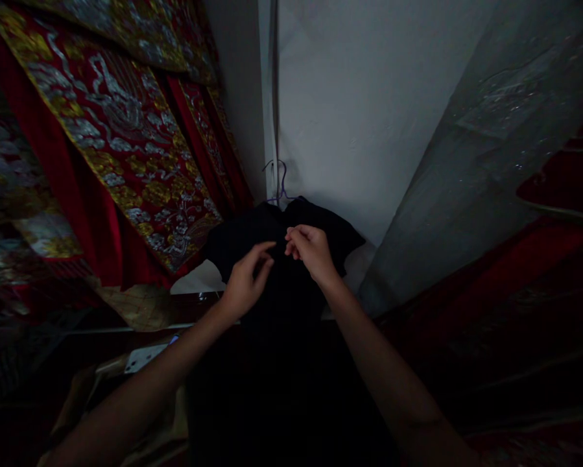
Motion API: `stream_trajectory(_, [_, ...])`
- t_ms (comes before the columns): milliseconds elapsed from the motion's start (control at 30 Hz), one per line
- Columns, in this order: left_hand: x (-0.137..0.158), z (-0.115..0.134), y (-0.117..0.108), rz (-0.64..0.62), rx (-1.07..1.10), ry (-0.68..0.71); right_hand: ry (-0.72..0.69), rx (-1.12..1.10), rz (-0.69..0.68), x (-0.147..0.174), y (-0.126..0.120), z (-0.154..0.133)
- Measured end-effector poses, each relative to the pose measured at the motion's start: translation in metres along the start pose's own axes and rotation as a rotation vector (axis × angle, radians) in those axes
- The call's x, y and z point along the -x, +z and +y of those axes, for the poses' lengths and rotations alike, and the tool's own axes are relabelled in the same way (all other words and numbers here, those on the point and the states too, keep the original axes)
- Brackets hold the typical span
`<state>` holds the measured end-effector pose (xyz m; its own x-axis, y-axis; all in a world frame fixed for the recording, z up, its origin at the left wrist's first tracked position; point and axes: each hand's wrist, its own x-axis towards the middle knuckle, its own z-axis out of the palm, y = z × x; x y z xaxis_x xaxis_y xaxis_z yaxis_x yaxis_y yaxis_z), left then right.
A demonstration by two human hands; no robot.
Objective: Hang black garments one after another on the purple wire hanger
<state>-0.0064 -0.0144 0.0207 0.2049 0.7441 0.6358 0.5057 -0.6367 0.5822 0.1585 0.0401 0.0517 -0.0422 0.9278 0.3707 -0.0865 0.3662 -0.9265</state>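
Dark garment (247, 226) hangs centre frame on hanger (283, 190). Left hand (246, 279): grip part-open, seemingly empty. Right hand (312, 251): grip curled nearly closed, hold unclear. Light pinch, slow movements likely best; hanger could slip.

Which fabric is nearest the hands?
The dark garment on the hanger, behind left hand and right hand; the embroidered red cloth and rightmost red fabric sit farther off.

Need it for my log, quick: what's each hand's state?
Left hand: partly open, nothing visible in it.
Right hand: curled closed; cannot tell whether it grips the dark garment.
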Motion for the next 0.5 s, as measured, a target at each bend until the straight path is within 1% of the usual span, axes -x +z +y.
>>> stream_trajectory(33, [-0.017,0.003,-0.003,0.044,-0.022,0.051,-0.022,0.018,-0.013,0.001,-0.001,-0.002])
stream_trajectory(67, [-0.031,0.004,-0.006,0.057,-0.044,0.103,-0.044,0.036,-0.026,0.002,-0.001,-0.003])
stream_trajectory(133, [-0.053,0.005,-0.007,0.051,-0.079,0.173,-0.073,0.070,-0.050,0.003,-0.002,-0.006])
stream_trajectory(200, [-0.062,0.003,-0.003,0.052,-0.112,0.190,-0.103,0.131,-0.054,0.003,-0.001,-0.004])
stream_trajectory(267, [-0.063,0.001,0.002,0.080,-0.143,0.173,-0.155,0.250,-0.017,0.001,-0.001,0.005])
stream_trajectory(333, [-0.062,0.001,0.005,0.138,-0.154,0.153,-0.187,0.405,0.028,-0.001,0.001,0.022])
stream_trajectory(367, [-0.062,0.003,0.005,0.184,-0.149,0.141,-0.174,0.475,0.033,-0.002,0.002,0.034])
stream_trajectory(433, [-0.065,0.004,-0.001,0.310,-0.126,0.110,-0.091,0.556,0.002,0.000,0.002,0.059])
stream_trajectory(500, [-0.070,-0.001,-0.014,0.455,-0.067,0.063,0.000,0.542,-0.038,0.005,0.001,0.082])
